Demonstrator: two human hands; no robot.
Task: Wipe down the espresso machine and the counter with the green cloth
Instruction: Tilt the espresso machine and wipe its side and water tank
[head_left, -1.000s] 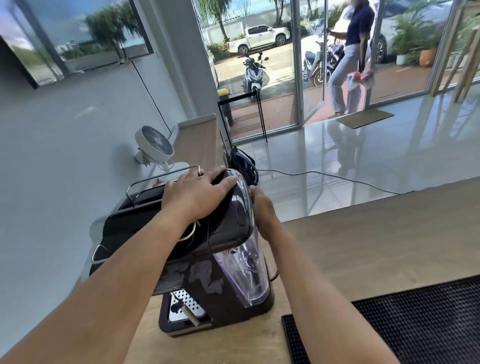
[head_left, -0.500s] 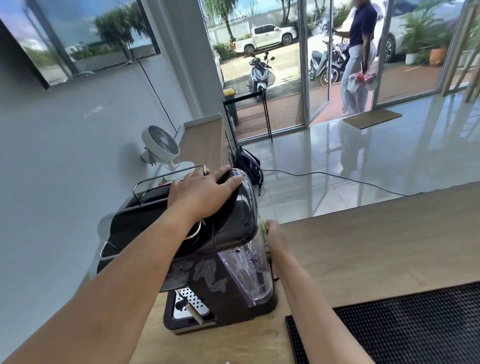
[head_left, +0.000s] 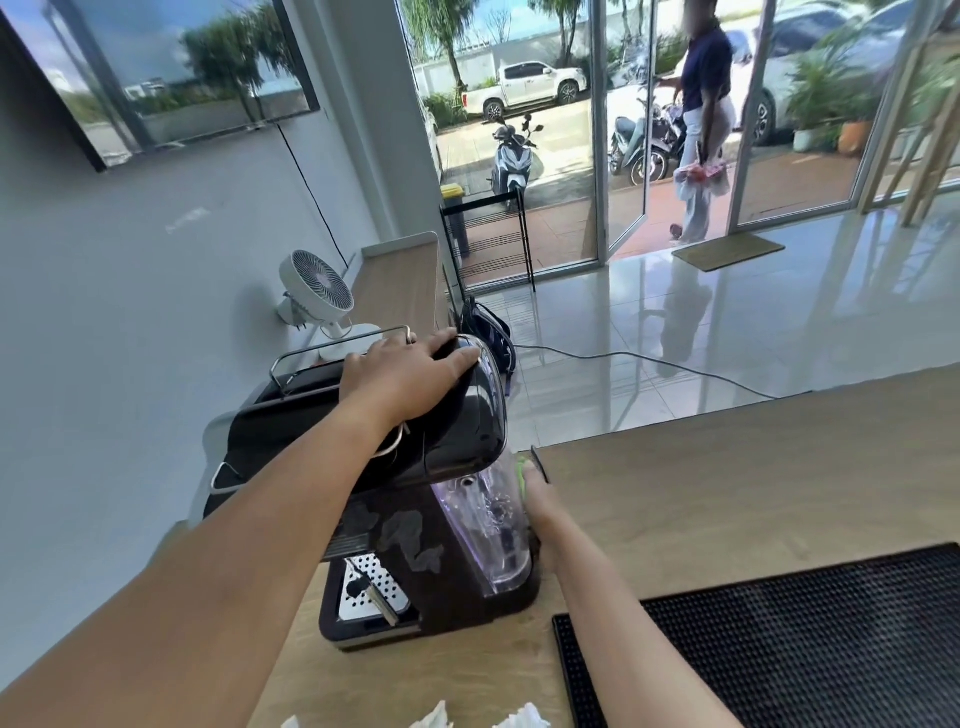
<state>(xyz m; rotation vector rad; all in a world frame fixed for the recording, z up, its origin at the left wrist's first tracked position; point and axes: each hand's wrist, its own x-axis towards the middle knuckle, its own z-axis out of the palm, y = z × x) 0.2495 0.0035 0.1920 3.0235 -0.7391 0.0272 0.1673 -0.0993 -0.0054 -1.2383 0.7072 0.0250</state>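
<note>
A black espresso machine (head_left: 447, 431) with a clear water tank (head_left: 488, 525) stands on the wooden counter (head_left: 727, 467). My left hand (head_left: 405, 374) lies flat on the machine's top, fingers spread. My right hand (head_left: 540, 499) is low behind the water tank, pressing the green cloth (head_left: 521, 470) against the machine's far side. Only a thin green edge of the cloth shows above my fingers; the rest is hidden by the tank and my hand.
A black rubber bar mat (head_left: 810, 639) lies on the counter at the right front. A white fan (head_left: 317, 286) stands behind the machine by the wall. Crumpled white paper (head_left: 519, 719) shows at the bottom edge. A person (head_left: 701, 130) stands outside the glass door.
My right hand has slid down the machine's far side from near its top to beside the water tank, and the green cloth's edge came into sight. My left hand stayed put.
</note>
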